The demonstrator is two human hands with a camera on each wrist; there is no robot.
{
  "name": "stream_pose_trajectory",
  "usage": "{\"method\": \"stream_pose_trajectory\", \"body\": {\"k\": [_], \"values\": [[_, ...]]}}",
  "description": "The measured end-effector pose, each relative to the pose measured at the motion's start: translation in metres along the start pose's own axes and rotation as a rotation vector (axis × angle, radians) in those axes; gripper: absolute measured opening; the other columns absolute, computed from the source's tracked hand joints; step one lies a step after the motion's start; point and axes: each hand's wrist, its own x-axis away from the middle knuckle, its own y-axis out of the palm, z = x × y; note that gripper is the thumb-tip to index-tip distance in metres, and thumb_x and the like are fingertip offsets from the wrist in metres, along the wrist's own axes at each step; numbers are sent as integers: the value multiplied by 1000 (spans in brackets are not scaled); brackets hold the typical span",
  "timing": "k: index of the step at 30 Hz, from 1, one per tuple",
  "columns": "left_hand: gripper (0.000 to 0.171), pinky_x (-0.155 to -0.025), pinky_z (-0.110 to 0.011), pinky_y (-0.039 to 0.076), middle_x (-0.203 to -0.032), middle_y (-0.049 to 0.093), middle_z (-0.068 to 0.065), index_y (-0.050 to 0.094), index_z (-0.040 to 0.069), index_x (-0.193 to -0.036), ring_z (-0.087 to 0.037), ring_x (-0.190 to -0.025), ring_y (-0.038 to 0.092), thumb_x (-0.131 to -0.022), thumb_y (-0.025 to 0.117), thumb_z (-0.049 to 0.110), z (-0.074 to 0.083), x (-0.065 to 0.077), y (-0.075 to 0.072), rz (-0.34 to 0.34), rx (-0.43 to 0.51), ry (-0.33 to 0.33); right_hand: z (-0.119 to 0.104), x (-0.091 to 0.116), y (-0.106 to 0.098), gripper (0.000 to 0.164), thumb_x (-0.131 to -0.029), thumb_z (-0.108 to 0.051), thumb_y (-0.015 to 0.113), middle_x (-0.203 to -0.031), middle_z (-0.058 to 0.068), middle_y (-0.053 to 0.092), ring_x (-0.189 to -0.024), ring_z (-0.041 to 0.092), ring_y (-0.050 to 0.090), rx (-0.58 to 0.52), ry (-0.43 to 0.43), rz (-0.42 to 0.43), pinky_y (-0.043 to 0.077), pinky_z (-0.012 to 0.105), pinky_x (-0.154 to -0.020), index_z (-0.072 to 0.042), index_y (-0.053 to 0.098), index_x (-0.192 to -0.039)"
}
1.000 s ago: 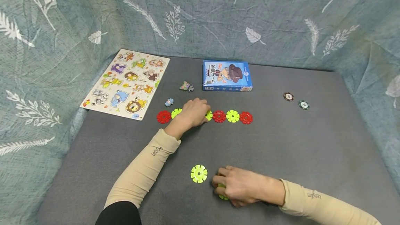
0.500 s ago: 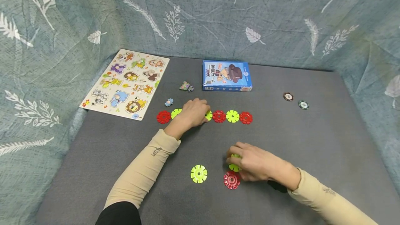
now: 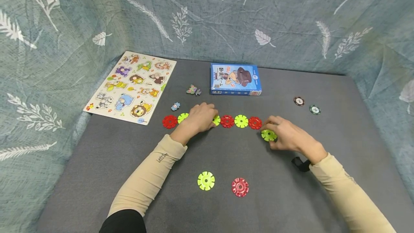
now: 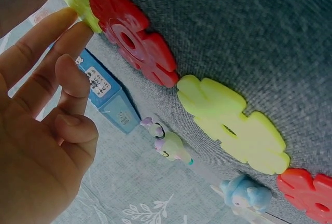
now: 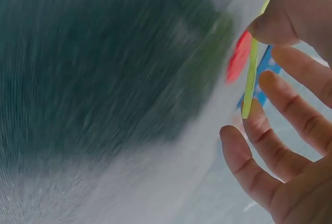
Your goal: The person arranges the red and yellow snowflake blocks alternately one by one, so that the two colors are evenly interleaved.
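My right hand (image 3: 288,134) pinches a yellow-green notched plastic disc (image 3: 268,135) between thumb and fingertips, just below the right end of a row of discs. In the right wrist view this disc (image 5: 250,81) appears edge-on. My left hand (image 3: 201,117) bends over the row, thumb and fingertips at the edges of another yellow-green disc (image 3: 216,120). The row alternates red and yellow-green. A red disc (image 3: 255,123) ends it on the right, another red disc (image 3: 170,121) on the left. My left hand hides one red disc (image 4: 134,36), visible in the left wrist view.
Nearer the front lie a yellow-green disc (image 3: 206,181) and a red disc (image 3: 240,187). Behind the row are two small figurines, one multicoloured (image 3: 193,90) and one blue (image 3: 175,106), and a blue game box (image 3: 235,79). An animal puzzle board (image 3: 130,87) lies left; poker chips (image 3: 315,109) lie right.
My right hand has picked up a yellow-green disc from atop the front red disc and carried it up and right to the row's right end. My left hand has stayed put.
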Motion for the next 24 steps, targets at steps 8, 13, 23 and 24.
{"method": "stream_pose_trajectory", "body": {"k": [8,13,23,24], "values": [[29,-83,-42,47,-103,62,-4,70,13,-113,-25,-95,57,-88,70,28,-1,0,1,17,13,5,25,-7,0,48,-68,-9,76,-109,9,61,-97,24,60,-63,142,-53,51,43,-81,-7,68,-115],[29,-82,-42,47,-103,62,-4,70,13,-113,-25,-94,57,-88,70,28,-1,0,1,20,6,5,31,-11,1,42,-69,-10,78,-109,11,63,-95,25,62,-62,176,-74,52,43,-80,-5,69,-110],[30,-82,-42,47,-104,63,-4,70,13,-113,-25,-95,57,-88,71,28,0,1,1,18,6,4,35,-17,-3,31,-70,-13,78,-106,11,66,-94,27,65,-30,186,-92,53,44,-82,-4,72,-99],[30,-82,-42,47,-104,63,-4,70,13,-114,-25,-95,57,-88,71,28,0,1,1,15,5,3,35,-17,-3,31,-70,-13,78,-106,11,67,-94,28,65,-29,182,-91,53,44,-82,-4,72,-100]]}}
